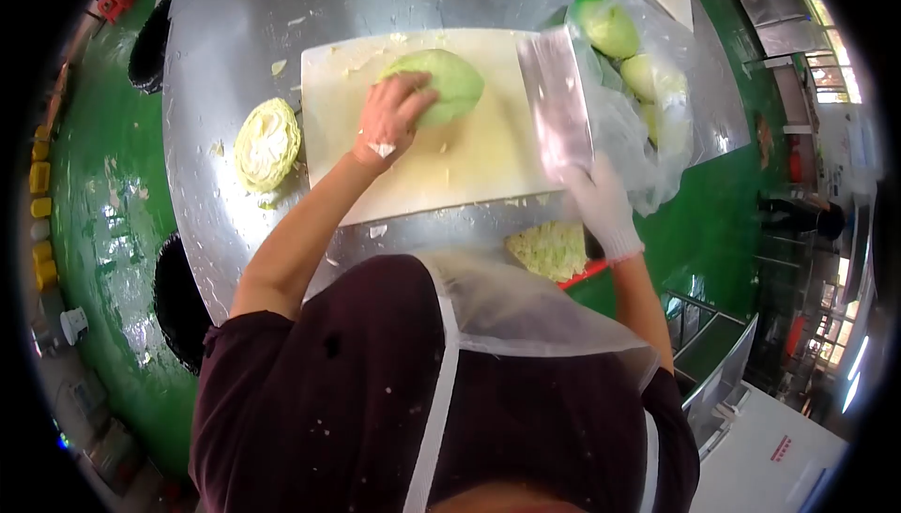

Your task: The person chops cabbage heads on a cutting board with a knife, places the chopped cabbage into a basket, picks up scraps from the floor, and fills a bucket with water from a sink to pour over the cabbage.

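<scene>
A pale green cabbage [457,87] lies on the white cutting board [488,152], near its far edge. My bare left hand [389,117] rests on the cabbage's left side, fingers curled over it. In my gloved right hand [598,201] is the handle of a wide cleaver [558,95]. The blade points away from me, over the board's right end, apart from the cabbage. A cut cabbage half [268,145] sits left of the board, its cut face up. Below the board's right part, chopped cabbage [546,251] shows in a red container [587,274], partly hidden.
On the metal table [235,15], a clear plastic bag [657,152] holding several cabbages stands right of the board. Leaf scraps are scattered about. Black-lined bins [178,302] stand at the table's left side. A distant person [802,217] is at the far right.
</scene>
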`<action>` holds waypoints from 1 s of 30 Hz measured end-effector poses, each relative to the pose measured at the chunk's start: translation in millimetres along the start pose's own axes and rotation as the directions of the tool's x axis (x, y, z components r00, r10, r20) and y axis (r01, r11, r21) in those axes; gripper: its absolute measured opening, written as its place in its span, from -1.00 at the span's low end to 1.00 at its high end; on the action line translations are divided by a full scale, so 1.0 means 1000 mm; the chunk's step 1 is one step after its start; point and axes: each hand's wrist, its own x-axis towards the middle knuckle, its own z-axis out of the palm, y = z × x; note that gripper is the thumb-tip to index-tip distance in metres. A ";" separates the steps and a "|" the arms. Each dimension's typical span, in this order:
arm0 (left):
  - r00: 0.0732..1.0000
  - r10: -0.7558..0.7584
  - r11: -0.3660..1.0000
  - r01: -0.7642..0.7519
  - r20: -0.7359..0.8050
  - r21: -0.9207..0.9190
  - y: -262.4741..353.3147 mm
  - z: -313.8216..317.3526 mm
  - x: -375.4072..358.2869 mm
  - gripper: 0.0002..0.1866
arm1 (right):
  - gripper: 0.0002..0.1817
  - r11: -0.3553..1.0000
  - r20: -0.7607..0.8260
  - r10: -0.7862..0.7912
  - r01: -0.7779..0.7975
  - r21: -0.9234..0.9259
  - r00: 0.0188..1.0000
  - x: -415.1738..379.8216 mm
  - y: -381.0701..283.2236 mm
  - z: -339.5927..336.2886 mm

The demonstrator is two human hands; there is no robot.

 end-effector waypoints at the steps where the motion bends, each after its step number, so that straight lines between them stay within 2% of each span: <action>1: 0.991 0.050 0.999 -0.051 0.122 0.010 0.001 -0.001 -0.017 -0.46 | -0.67 0.998 0.035 0.034 -0.036 0.060 0.999 -0.002 -0.019 -0.001; 3: 0.958 0.091 0.996 -0.086 0.274 -0.028 0.009 -0.016 -0.037 -0.47 | -0.62 0.978 0.092 0.087 -0.102 0.180 0.992 0.003 -0.066 -0.012; 4: 0.931 0.118 0.993 -0.108 0.344 -0.049 0.013 -0.025 -0.041 -0.48 | -0.63 0.980 0.153 0.089 -0.114 0.161 0.984 0.006 -0.070 -0.014; 5: 0.928 0.097 0.991 -0.056 0.358 -0.123 0.015 -0.034 -0.039 -0.50 | -0.63 0.983 0.211 0.091 -0.122 0.140 0.973 0.008 -0.072 -0.014; 6: 0.938 0.104 0.989 -0.061 0.331 -0.138 0.014 -0.036 -0.036 -0.51 | -0.63 0.985 0.270 0.091 -0.127 0.116 0.959 0.011 -0.073 -0.014; 8: 0.957 0.113 0.984 -0.071 0.269 -0.164 0.010 -0.037 -0.029 -0.53 | -0.65 0.997 0.224 -0.030 0.047 -0.067 0.974 0.018 -0.058 0.003; 9: 0.984 0.047 0.994 -0.029 0.171 -0.108 0.014 -0.032 -0.020 -0.63 | -0.65 0.978 0.208 -0.097 0.132 -0.159 0.973 0.021 -0.054 0.009; 13: 0.988 -0.141 0.990 0.141 0.062 0.001 0.000 0.006 -0.020 -0.76 | -0.69 0.959 0.325 -0.114 0.189 -0.210 0.939 0.034 -0.083 0.007; 15: 0.985 -0.170 0.985 0.171 0.040 -0.019 -0.003 0.013 -0.024 -0.75 | -0.65 0.950 0.411 -0.088 0.200 -0.239 0.908 0.043 -0.095 0.006; 18: 0.982 -0.186 0.980 0.189 0.043 -0.058 -0.005 0.015 -0.026 -0.75 | -0.68 0.898 0.473 -0.147 0.318 -0.303 0.869 0.055 -0.090 0.020; 21: 0.979 -0.195 0.975 0.200 0.062 -0.092 -0.006 0.013 -0.024 -0.76 | -0.70 0.921 0.464 -0.155 0.298 -0.251 0.872 0.061 -0.090 0.028; 24: 0.976 -0.209 0.971 0.215 0.064 -0.105 -0.005 0.016 -0.029 -0.75 | -0.72 0.921 0.471 -0.080 0.246 -0.303 0.879 0.077 -0.081 0.084; 27: 0.975 -0.220 0.973 0.222 0.034 -0.067 -0.005 0.015 -0.022 -0.74 | -0.72 0.910 0.445 -0.136 0.289 -0.297 0.885 0.081 -0.082 0.080; 30: 0.976 -0.218 0.976 0.218 -0.023 -0.017 -0.002 0.017 -0.026 -0.74 | -0.72 0.899 0.427 -0.082 0.251 -0.359 0.901 0.077 -0.091 0.066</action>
